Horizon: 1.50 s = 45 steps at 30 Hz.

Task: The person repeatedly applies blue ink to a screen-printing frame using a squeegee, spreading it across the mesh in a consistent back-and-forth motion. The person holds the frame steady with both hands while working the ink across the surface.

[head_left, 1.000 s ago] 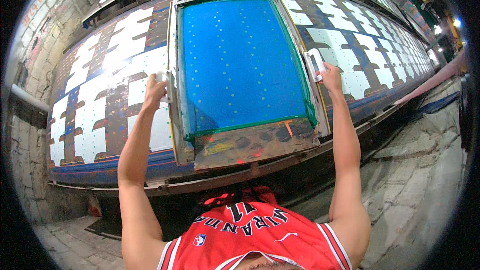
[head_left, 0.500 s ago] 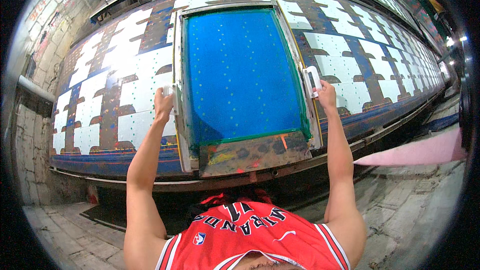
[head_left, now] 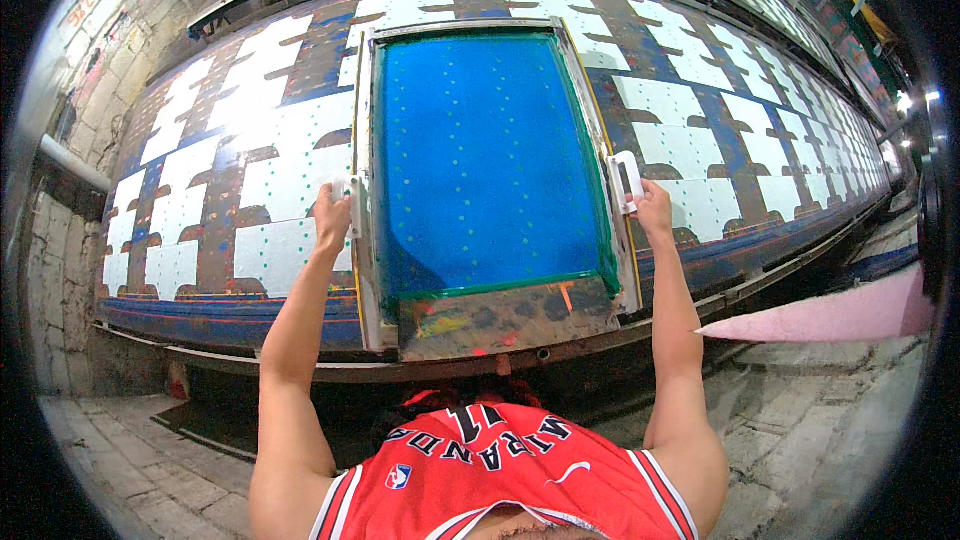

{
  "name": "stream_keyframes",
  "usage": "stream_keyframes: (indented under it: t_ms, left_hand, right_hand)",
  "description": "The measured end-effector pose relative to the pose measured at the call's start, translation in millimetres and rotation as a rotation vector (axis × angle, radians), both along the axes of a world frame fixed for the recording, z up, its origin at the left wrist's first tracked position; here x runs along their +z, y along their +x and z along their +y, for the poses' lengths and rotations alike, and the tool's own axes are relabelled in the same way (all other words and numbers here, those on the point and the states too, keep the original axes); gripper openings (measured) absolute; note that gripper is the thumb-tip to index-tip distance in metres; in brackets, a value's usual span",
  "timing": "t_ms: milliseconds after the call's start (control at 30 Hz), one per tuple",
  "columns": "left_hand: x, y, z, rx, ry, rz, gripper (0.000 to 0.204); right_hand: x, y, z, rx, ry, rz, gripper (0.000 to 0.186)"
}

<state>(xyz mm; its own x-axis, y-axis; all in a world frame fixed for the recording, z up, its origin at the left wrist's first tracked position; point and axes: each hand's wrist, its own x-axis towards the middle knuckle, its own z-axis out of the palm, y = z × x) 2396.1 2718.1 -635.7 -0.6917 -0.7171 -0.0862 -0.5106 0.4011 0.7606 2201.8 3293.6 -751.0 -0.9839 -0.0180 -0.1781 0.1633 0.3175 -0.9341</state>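
A flat screen-printing frame with a blue mesh lies on a long table, over white panels. Pale dots run down the mesh in lines, and green edging borders it. My left hand is closed around the white handle on the frame's left side. On the opposite side, my right hand grips a matching white loop handle. Both arms reach forward, nearly straight. A paint-stained strip forms the frame's near end, by the table edge. Whatever lies under the mesh is hidden.
White panels with dark curved notches cover the long table on both sides, some bearing green dots. A block wall and a pipe stand left. Pink sheet-like material juts in at right. Another table runs along the back.
The frame and both hands appear slightly lower in the picture, while the view itself has shifted a little. Both hands keep their hold on the handles.
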Motion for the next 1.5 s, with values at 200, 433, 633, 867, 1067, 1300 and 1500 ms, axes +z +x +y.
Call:
stream_keyframes:
  t_ms: [200, 433, 633, 867, 1067, 1300, 1500]
  left_hand:
    - [-14.2, 0.6, -4.9, -0.007, -0.079, 0.025, 0.037]
    - [-31.1, 5.2, -6.8, -0.002, -0.076, -0.01, 0.036]
    - [-50.8, 9.3, -11.5, -0.084, -0.166, 0.035, 0.032]
    - [-44.9, 5.8, 0.0, -0.049, -0.11, -0.046, 0.033]
    - [-32.4, 1.8, 24.3, -0.015, -0.121, -0.03, 0.035]
    - [-29.0, -1.2, 31.6, -0.047, -0.198, -0.049, 0.036]
    - [-30.6, -5.2, 38.5, -0.031, -0.162, -0.084, 0.036]
  right_hand:
    - [-5.0, 0.7, 3.9, 0.0, -0.017, -0.002, 0.043]
    - [-15.1, -1.1, 11.3, -0.034, -0.033, -0.022, 0.042]
    - [-19.0, 1.7, 20.3, -0.016, 0.049, -0.035, 0.04]
    - [-16.8, 5.1, 24.4, -0.039, -0.006, 0.007, 0.04]
    - [-18.0, 2.9, 31.7, -0.037, 0.047, 0.003, 0.039]
    - [-17.4, 1.5, 33.5, -0.046, 0.008, -0.001, 0.037]
    - [-14.1, 1.1, 38.4, -0.038, 0.032, -0.024, 0.036]
